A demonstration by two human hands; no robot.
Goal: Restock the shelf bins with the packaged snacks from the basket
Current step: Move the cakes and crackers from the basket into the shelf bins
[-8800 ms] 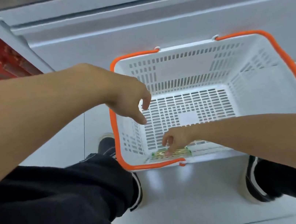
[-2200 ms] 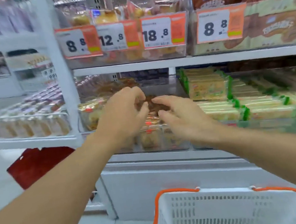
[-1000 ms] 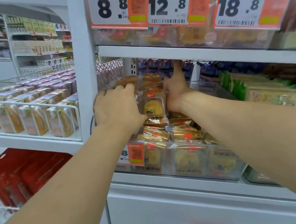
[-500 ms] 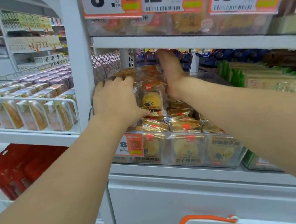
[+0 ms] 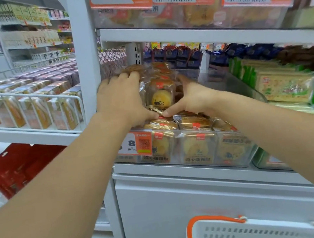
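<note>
A row of clear-wrapped yellow pastry packs (image 5: 161, 96) stands upright on top of the packs filling the clear shelf bin (image 5: 237, 157). My left hand (image 5: 122, 99) holds the row's left side, fingers draped over the far packs and thumb at the front. From the other side my right hand (image 5: 192, 98) grips the row, its fingers hidden behind the packs. Both thumbs meet under the front pack. The white basket with orange handles (image 5: 226, 234) sits on the floor below; its inside is out of view.
Price tags 8.8, 12.8 and 18.8 hang on the shelf above (image 5: 179, 32). Green-edged packs (image 5: 288, 87) fill the bin to the right. A wire-fronted shelf of boxed cakes (image 5: 28, 109) stands to the left, with red crates (image 5: 22, 167) beneath it.
My right hand has come forward from the back of the shelf to the right side of the packs, its thumb now meeting the left thumb. The left hand has stayed on the row.
</note>
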